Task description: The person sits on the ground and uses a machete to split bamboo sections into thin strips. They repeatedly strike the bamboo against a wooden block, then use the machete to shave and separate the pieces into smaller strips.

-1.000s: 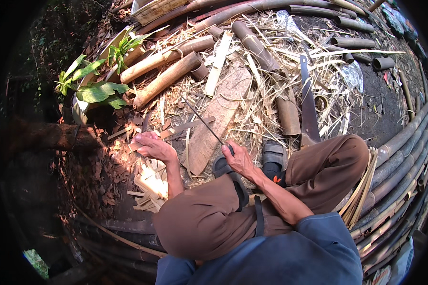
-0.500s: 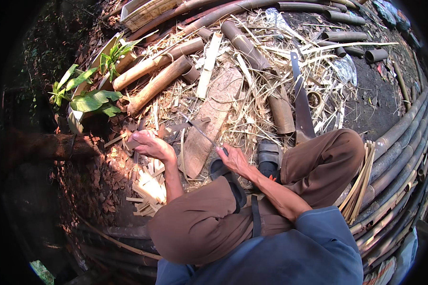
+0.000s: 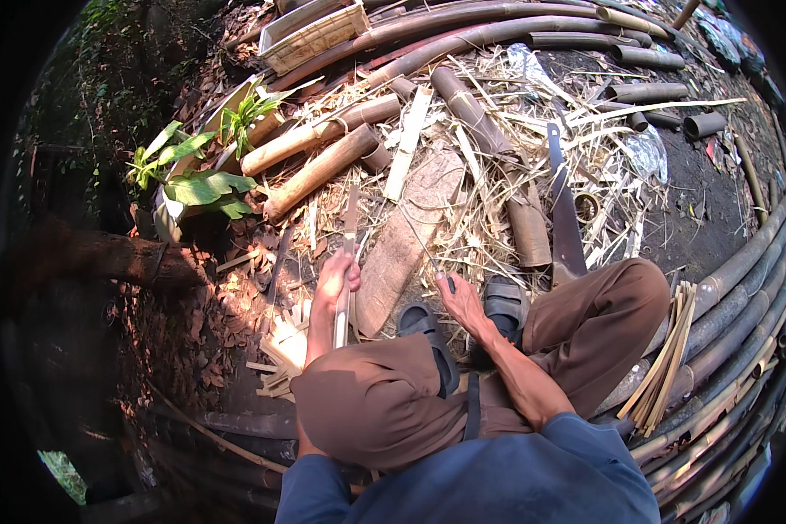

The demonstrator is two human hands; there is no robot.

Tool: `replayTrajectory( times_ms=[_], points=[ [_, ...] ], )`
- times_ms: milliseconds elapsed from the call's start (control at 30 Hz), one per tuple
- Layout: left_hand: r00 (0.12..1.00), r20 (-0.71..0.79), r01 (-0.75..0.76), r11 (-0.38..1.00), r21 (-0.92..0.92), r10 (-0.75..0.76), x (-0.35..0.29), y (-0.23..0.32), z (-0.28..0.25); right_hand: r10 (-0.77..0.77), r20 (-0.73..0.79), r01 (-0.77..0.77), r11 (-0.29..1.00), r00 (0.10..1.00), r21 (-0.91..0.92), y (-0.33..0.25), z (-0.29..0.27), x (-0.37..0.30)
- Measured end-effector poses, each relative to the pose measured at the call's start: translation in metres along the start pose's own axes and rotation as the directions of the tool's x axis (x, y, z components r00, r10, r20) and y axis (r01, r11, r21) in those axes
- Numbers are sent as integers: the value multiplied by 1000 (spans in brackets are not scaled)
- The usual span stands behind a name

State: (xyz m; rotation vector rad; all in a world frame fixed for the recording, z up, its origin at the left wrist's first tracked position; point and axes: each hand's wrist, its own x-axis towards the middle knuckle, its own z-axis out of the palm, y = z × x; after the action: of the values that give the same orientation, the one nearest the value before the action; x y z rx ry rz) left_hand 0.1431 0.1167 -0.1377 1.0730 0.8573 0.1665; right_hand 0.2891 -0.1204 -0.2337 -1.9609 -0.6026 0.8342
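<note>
My left hand (image 3: 333,278) is closed round a flat bamboo strip (image 3: 351,214), which points away from me and runs back beside my left knee. In my right hand (image 3: 463,301) is a thin-bladed knife (image 3: 423,239), its dark handle in my fist and its blade slanting up to the left. The blade stands apart from the strip. Between my hands and ahead of my feet lies a worn wooden board (image 3: 413,234). Left of my left hand, a dark narrow strip (image 3: 279,265) shows near a pile of pale split pieces (image 3: 288,352).
A handsaw (image 3: 563,210) stands by my right knee. Bamboo sections (image 3: 323,170) and shavings (image 3: 498,205) cover the ground ahead. Long bamboo poles (image 3: 725,323) curve along the right, with a bundle of slats (image 3: 664,367) on them. A crate (image 3: 314,39) sits at the far left.
My left hand has swung the strip from crosswise to lengthwise, pointing away from me. The knife in my right hand has tilted more upright. The whole view has shifted slightly.
</note>
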Motion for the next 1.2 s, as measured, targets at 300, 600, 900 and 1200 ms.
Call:
replayTrajectory(
  times_ms=[300, 600, 900, 1200],
  points=[
    [982, 152, 182, 761, -623, -110, -63, -42, -41, -19, 69, 32, 983, 997, -181, 6, 31, -14],
    [368, -844, -928, 205, -310, 391, -89, -30, -32, 0, 125, 13, 994, 992, -108, 1, 27, -13],
    [244, -856, -808, 584, 80, 455, -33, 36, 23, -149, 128, 145, 989, 980, 38, -29, 21, -18],
    [251, -781, -758, 617, 209, 572, -25, 51, 42, 89, 44, -92, 993, 995, 79, 9, 22, -4]
  ],
)
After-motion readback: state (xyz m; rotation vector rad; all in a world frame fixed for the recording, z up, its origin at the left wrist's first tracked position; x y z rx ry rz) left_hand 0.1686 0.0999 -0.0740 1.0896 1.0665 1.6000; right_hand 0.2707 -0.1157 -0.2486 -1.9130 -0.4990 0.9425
